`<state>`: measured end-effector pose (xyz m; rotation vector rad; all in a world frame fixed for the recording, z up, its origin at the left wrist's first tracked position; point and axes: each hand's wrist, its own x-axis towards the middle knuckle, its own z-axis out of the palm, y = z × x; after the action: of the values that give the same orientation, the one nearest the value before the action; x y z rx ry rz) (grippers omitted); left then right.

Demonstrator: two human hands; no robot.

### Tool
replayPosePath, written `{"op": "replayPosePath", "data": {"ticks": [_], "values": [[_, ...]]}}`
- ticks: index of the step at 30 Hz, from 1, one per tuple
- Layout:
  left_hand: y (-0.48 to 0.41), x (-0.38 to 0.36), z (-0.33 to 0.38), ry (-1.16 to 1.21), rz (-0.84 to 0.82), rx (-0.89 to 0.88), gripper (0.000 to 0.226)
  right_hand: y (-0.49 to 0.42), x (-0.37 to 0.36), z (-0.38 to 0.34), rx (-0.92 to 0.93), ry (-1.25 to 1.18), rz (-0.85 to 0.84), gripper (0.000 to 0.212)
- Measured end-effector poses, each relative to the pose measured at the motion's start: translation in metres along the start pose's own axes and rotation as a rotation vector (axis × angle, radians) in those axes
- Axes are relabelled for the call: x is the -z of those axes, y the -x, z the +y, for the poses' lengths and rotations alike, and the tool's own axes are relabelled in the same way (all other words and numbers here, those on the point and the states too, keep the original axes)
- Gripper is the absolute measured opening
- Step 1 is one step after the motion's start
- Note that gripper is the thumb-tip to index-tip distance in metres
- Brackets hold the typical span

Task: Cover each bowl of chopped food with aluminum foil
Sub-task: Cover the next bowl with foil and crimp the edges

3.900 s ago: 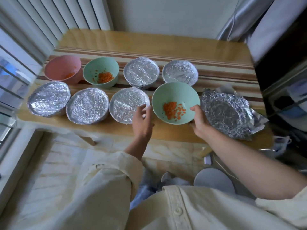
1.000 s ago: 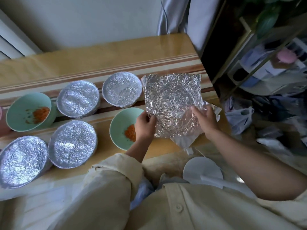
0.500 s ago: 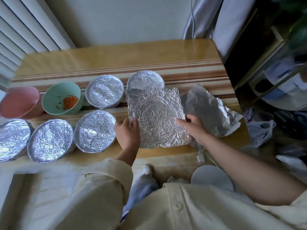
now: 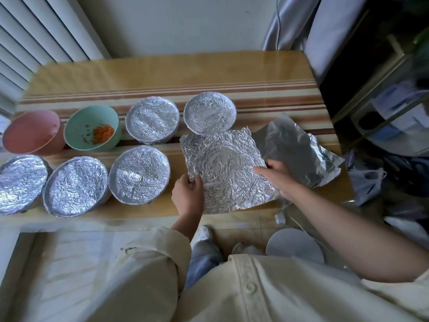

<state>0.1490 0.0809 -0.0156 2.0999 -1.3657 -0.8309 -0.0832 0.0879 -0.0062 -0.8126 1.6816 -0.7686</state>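
the foil sheet (image 4: pixel 227 173) was held up in the air a moment ago. now it has been laid over the bowl at the near edge of the table (image 4: pixel 176 73), toward the right end. that bowl and its orange bits can no longer be seen; only a round shape shows through the sheet.

the sheet's left side is pinched by the left hand (image 4: pixel 189 196), with the thumb on top. its right side is held by the right hand (image 4: pixel 276 176), with one finger laid out on the foil.

the corners stick out flat, so the edges have likely not been pressed down round the rim yet.

five covered bowls (image 4: pixel 139 174) are lined up to the left and behind. two are left open near the left edge: a green bowl (image 4: pixel 92 129) and a pink bowl (image 4: pixel 32 133). spare foil (image 4: pixel 294 154) lies by the right edge.
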Motion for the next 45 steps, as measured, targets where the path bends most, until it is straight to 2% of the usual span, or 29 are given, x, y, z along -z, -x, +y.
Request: {"op": "replayPosePath", "data": {"ticks": [9, 14, 20, 24, 38, 45], "values": [[0.005, 0.004, -0.001, 0.074, -0.079, 0.018, 0.033, 0.004, 0.007, 0.000, -0.050, 0.200, -0.035, 0.026], [0.002, 0.007, 0.004, 0.071, -0.103, 0.083, 0.043, 0.002, -0.004, -0.003, -0.026, 0.286, 0.109, 0.051], [-0.004, -0.003, 0.005, -0.049, -0.079, 0.069, 0.030, 0.000, -0.019, 0.006, 0.147, 0.504, 0.310, 0.045], [-0.002, -0.004, -0.002, -0.122, -0.098, 0.015, 0.036, 0.006, -0.024, 0.023, 0.226, 0.568, 0.396, 0.046], [-0.016, -0.007, -0.013, -0.137, -0.147, -0.053, 0.038, 0.002, -0.030, 0.042, 0.202, 0.438, 0.501, 0.047], [-0.018, -0.001, -0.012, -0.119, -0.161, -0.074, 0.032, 0.005, -0.027, 0.037, 0.197, 0.421, 0.431, 0.047]]}}
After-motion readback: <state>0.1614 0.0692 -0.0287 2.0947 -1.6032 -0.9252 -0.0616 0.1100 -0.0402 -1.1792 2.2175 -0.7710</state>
